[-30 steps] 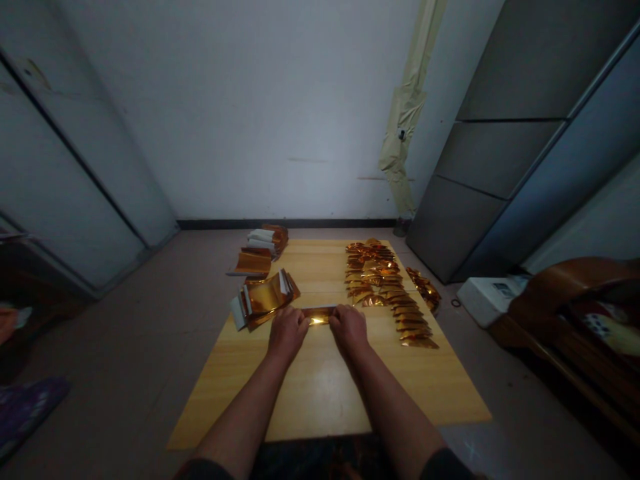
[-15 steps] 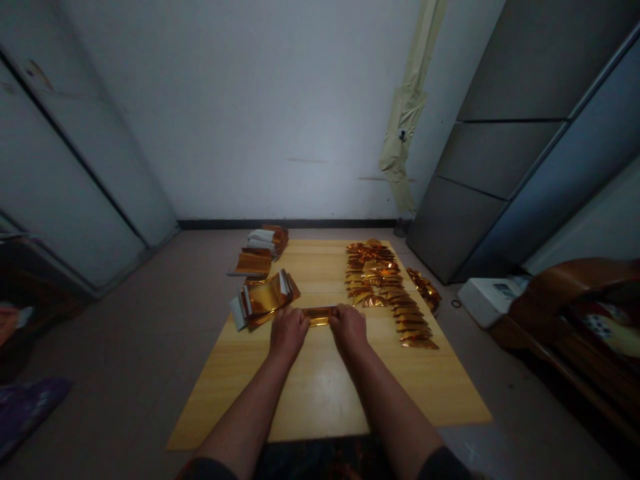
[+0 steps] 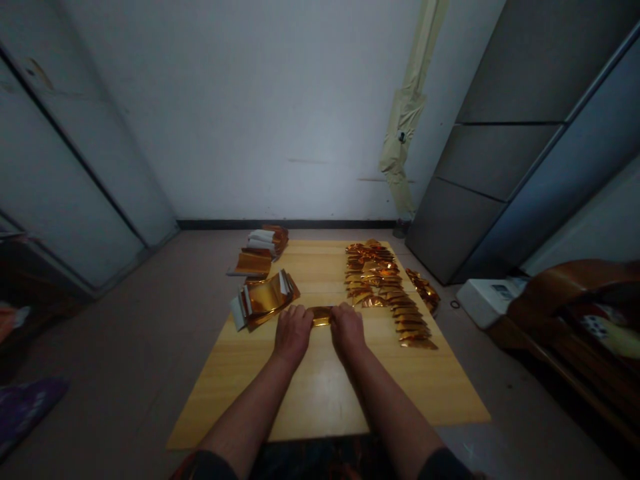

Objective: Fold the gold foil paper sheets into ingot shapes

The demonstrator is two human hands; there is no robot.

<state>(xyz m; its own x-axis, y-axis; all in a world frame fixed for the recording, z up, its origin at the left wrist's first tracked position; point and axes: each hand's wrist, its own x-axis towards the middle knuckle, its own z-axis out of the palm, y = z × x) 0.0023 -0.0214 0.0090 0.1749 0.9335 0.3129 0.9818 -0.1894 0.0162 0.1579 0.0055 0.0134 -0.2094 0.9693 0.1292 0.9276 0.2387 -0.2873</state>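
A strip of gold foil paper stretches between my two hands above the wooden board. My left hand grips its left end with the fingers closed over it. The right end is held in my right hand, also closed. Both thumbs are mostly hidden. Just beyond my left hand lies a fanned stack of gold foil sheets with pale backs showing. To the right of my right hand, folded gold foil pieces lie in overlapping rows.
More foil sheets lie at the board's far left corner. A heap of gold pieces sits past the right edge of the wooden board. A grey refrigerator, white box and wooden seat stand to the right.
My hands have come slightly closer together, so less of the foil strip shows between them. The left fingers now reach over the strip's end. The piles have not moved.
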